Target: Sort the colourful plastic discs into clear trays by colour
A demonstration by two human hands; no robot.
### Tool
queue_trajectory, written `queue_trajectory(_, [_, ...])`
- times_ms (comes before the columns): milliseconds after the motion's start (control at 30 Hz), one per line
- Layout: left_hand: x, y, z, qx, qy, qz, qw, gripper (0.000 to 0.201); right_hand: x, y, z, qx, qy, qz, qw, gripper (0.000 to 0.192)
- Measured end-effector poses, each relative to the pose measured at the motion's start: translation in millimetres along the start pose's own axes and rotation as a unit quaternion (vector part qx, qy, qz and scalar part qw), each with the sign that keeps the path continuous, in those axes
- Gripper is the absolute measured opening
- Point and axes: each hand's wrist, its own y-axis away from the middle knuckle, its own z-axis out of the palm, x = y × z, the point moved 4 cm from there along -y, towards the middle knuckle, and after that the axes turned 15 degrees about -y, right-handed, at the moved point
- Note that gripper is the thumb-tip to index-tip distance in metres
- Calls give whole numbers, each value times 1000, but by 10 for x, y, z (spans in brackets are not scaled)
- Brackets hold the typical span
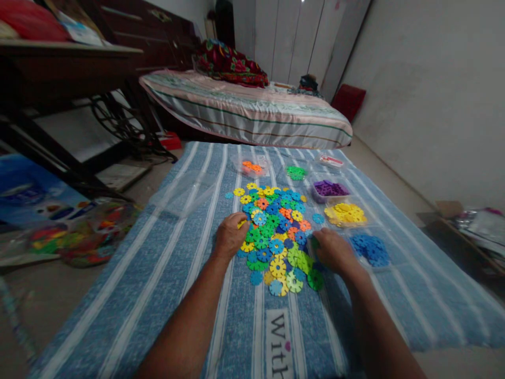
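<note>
A loose pile of notched plastic flower discs (278, 246) in yellow, green, blue, orange and lime lies on the striped cloth. My left hand (231, 235) is at the pile's left edge, its fingers closed on a yellow notched disc (241, 224). Across the pile, at its right edge, my right hand (334, 249) has its fingers curled together. A dark green patch shows by those fingertips, but I cannot make out what they hold. Close to the right hand are clear tubs of yellow discs (345, 214) and blue discs (371, 249).
Farther back stand tubs with purple pieces (330, 189), green discs (295, 172) and orange discs (252, 168). A clear plastic container (185, 195) lies at the left on the blue striped cloth (158, 273). Beyond the table is a bed (252, 113); a sewing-machine stand (118, 113) is left.
</note>
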Motion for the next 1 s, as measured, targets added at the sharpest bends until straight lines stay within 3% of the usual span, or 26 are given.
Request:
queue_trajectory(267, [-25,6,18,6,4,2,1000,17,-61,37,-119,-29,-20,14,999,19])
queue_trajectory(400, [-33,4,24,6,1,0,1000,17,-121,49,-166,-12,-128,-39,991,13])
queue_trajectory(533, [-34,5,18,7,0,-1,1000,17,-168,-115,-154,17,-258,-94,961,14])
queue_trajectory(600, [-30,6,9,9,0,0,1000,16,-183,-323,-180,32,-338,-90,936,17])
queue_trajectory(667, [-27,7,-1,10,-1,2,1000,15,-181,-594,-302,79,-453,-59,886,21])
queue_trajectory(700, [-25,7,-7,11,-1,2,1000,15,-171,-733,-402,121,-515,-42,848,25])
queue_trajectory(767, [-24,6,-17,13,-1,4,1000,16,-131,-955,-657,251,-629,-28,735,29])
queue_trajectory(800, [-24,5,-21,14,-1,5,1000,16,-116,-1040,-754,288,-667,-19,687,30])
queue_trajectory(833, [-24,4,-25,15,0,6,1000,16,-108,-1105,-822,307,-689,-8,656,30])
queue_trajectory(900, [-24,3,-28,15,0,7,1000,15,-109,-1161,-855,302,-708,7,638,29])
queue_trajectory(1000, [-20,6,-23,13,0,8,1000,16,-115,-1053,-665,251,-695,8,673,27])
